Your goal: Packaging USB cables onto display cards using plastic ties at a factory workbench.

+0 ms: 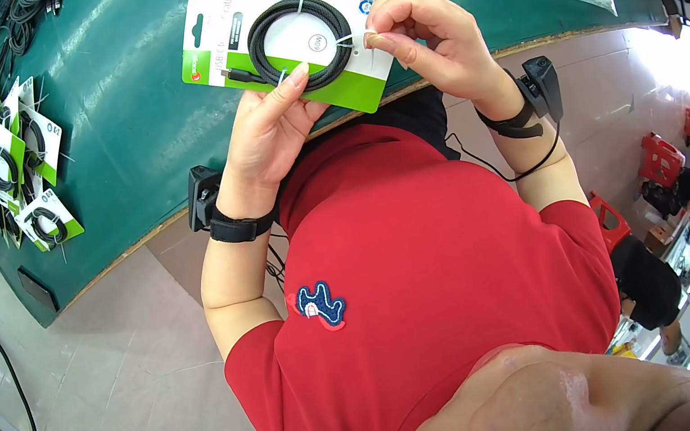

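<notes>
Over the near edge of the counter, the card is pinched at its lower edge by the left hand. A tie at the right of the coiled cable is pinched by the right hand; fastening seems under way, and a snug pull with the card steadied is probably called for.
</notes>
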Tool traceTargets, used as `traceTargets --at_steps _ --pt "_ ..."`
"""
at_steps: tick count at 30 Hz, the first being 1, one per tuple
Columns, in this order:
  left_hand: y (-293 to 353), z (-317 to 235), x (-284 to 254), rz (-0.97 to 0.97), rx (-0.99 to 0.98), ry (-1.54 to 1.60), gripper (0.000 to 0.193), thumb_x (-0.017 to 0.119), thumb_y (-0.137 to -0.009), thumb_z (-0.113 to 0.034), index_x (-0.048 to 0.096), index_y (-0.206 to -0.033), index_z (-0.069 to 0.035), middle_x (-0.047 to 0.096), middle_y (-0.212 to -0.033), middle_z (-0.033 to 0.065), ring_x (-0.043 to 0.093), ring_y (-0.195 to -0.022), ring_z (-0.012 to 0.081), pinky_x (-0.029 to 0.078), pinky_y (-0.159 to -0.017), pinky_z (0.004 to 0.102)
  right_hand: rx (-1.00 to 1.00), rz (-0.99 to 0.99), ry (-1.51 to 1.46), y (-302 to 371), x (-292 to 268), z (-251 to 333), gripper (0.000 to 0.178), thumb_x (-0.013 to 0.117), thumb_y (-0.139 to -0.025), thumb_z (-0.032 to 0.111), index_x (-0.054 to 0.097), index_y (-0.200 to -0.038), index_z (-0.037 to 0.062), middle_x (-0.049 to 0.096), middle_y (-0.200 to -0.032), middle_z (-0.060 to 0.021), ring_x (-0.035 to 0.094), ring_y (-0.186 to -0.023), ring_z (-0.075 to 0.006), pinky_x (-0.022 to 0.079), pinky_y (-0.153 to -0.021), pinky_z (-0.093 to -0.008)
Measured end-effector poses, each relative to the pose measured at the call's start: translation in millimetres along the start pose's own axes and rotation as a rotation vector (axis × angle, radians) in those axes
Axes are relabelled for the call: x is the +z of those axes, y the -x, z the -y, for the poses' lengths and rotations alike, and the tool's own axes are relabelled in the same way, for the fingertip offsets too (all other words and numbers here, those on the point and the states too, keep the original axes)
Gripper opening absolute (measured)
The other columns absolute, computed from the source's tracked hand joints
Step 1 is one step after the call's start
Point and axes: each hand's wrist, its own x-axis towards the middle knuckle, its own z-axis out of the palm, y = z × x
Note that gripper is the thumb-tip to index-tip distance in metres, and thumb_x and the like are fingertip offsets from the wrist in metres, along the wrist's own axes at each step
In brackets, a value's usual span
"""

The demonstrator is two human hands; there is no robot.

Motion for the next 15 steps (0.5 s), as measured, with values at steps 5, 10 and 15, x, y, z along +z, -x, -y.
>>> traceTargets --at_steps 5,10,15 --pt "0.5 -2.1 -1.4 0.021 -0.040 0.024 0.038 0.054 -0.099 -0.009 0.047 -0.135 0.002 0.058 -0.132 0.0141 0.058 -0.121 0.0248 0.049 -0.102 0.0441 -0.038 -0.055 0.032 -0.9 4.4 -3.3 0.009 0.066 -0.090 -0.004 0.062 -0.098 -0.0028 0.062 -0.098 -0.0084 0.054 -0.075 -0.0052 0.042 -0.060 -0.0166" --pt "0.8 -2.4 -2.6 0.049 -0.066 0.087 0.038 0.053 -0.100 -0.010 0.046 -0.135 0.002 0.057 -0.133 0.0143 0.057 -0.123 0.0259 0.048 -0.104 0.0444 -0.133 -0.081 0.148 -3.7 5.7 -3.6 0.011 0.066 -0.088 -0.006 0.062 -0.098 -0.0023 0.063 -0.099 -0.0096 0.054 -0.073 -0.0051 0.042 -0.058 -0.0165" --pt "0.4 -2.9 -0.1 0.031 -0.077 0.106 0.038 0.053 -0.100 -0.010 0.046 -0.135 0.002 0.056 -0.134 0.0144 0.056 -0.124 0.0262 0.047 -0.105 0.0447 -0.187 -0.118 0.171 -4.7 7.2 -2.0 0.012 0.067 -0.088 -0.006 0.062 -0.098 -0.0014 0.064 -0.098 -0.0096 0.054 -0.072 -0.0050 0.042 -0.057 -0.0165"
